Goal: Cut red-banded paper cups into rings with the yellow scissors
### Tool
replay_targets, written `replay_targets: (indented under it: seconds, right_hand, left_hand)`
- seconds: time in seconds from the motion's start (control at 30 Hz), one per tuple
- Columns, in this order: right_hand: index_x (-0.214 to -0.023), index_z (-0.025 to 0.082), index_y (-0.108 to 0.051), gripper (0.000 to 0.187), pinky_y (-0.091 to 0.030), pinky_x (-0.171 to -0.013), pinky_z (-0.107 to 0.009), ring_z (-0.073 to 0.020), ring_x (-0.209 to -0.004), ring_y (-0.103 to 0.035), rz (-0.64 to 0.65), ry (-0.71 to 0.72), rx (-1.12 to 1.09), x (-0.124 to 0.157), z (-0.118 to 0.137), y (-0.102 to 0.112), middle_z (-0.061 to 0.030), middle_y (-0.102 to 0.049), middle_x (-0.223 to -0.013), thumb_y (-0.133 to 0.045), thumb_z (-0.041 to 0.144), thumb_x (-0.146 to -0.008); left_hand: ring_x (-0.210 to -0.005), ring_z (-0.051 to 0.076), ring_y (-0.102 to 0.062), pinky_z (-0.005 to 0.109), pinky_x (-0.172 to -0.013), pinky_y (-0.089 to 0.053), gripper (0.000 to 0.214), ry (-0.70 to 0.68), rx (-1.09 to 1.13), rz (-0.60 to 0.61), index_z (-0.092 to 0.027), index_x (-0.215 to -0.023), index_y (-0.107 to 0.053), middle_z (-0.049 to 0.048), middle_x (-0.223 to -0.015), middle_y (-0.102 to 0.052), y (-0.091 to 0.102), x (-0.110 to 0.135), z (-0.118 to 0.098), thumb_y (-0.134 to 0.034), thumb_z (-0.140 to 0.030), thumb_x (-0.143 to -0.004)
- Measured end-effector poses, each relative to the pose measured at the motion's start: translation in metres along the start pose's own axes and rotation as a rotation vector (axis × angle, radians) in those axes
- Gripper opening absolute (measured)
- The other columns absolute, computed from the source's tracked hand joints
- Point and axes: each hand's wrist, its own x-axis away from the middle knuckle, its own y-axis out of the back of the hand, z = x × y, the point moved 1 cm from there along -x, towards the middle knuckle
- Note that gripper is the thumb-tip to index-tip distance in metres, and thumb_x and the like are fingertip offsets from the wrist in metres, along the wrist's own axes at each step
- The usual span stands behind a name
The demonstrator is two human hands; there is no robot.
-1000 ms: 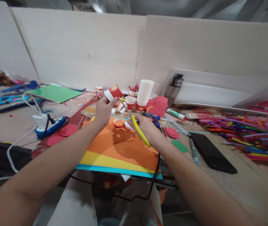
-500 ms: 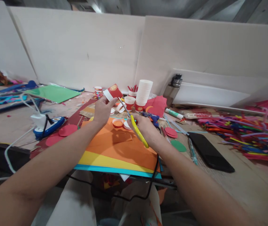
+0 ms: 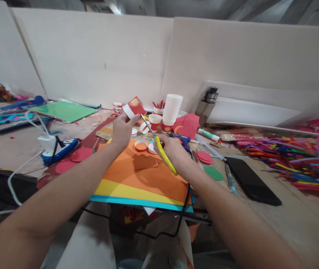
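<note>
My left hand (image 3: 122, 129) is closed on a red and white paper cup (image 3: 133, 107), held tilted above the desk. My right hand (image 3: 172, 151) grips yellow-handled scissors (image 3: 162, 151), whose blades reach up to the cup's lower edge. Both hands hover over a stack of orange, yellow and blue paper sheets (image 3: 145, 179). Cut cup rings (image 3: 141, 145) lie on the orange sheet just behind my hands.
A stack of white cups (image 3: 172, 110), a blue glue gun (image 3: 182, 139), a glue stick (image 3: 208, 134) and a metal bottle (image 3: 206, 105) stand behind. A black phone (image 3: 253, 181) and several pipe cleaners (image 3: 296, 158) lie right. Green paper (image 3: 64, 111) and a white charger (image 3: 48, 142) lie left.
The cup in my left hand has tilted slightly and the scissors have shifted a little toward it. Nothing else has moved.
</note>
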Motion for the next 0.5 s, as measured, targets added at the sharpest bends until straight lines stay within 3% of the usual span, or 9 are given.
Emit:
replay_targets:
  seconds: [0.2, 0.5]
  right_hand:
    - [-0.082, 0.015, -0.071, 0.016, -0.037, -0.057, -0.022, -0.0140, -0.063, -0.062, -0.030, -0.010, 0.044, -0.0011, -0.0033, -0.0032, -0.0054, -0.072, -0.074, -0.055, 0.018, -0.082]
    - [-0.086, 0.013, -0.073, 0.018, -0.038, -0.059, -0.023, -0.0155, -0.066, -0.063, -0.028, 0.021, 0.053, -0.0033, -0.0080, -0.0044, -0.0079, -0.074, -0.077, -0.056, 0.017, -0.081]
  left_hand:
    - [-0.077, 0.014, -0.066, 0.026, -0.068, -0.053, 0.027, 0.038, 0.035, 0.004, -0.013, -0.085, -0.072, 0.0062, -0.088, -0.073, 0.0007, -0.0009, -0.0022, -0.079, -0.031, -0.066]
    - [-0.071, 0.013, -0.063, 0.025, -0.065, -0.051, 0.026, 0.084, 0.071, 0.018, -0.013, -0.081, -0.071, 0.0053, -0.082, -0.072, 0.0020, -0.0013, -0.0022, -0.080, -0.032, -0.064]
